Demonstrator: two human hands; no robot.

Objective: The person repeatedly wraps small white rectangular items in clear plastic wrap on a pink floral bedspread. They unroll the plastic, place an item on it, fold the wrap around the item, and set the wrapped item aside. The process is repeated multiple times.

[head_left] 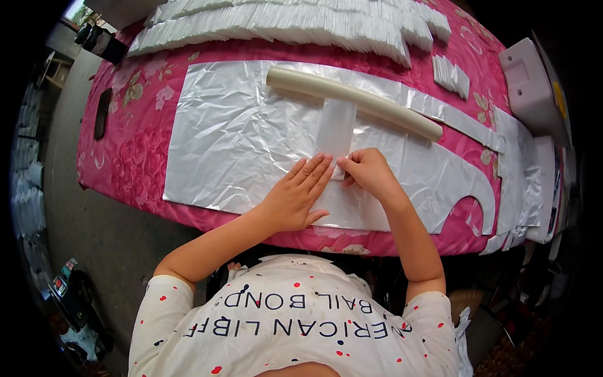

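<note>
A large, silvery-white plastic bag [232, 132] lies spread on the table, wrinkled, with curved handle cut-outs at its right end. On it rests a small, pale rectangular plastic piece [337, 122], standing out from under a long beige tube [358, 100]. My left hand [295, 195] lies flat with fingers stretched out, the fingertips at the lower left edge of the pale piece. My right hand [369, 171] has its thumb and fingers pinched together at the piece's lower right corner. The other fingers of that hand are curled under and partly hidden.
A pink floral cloth [138, 147] covers the table. Long rows of folded white plastic packets [282, 31] line the far side, with a small stack [450, 76] at right. A dark phone-like object [102, 113] and a black bottle [100, 43] are at left; a white foam box [534, 88] stands at right.
</note>
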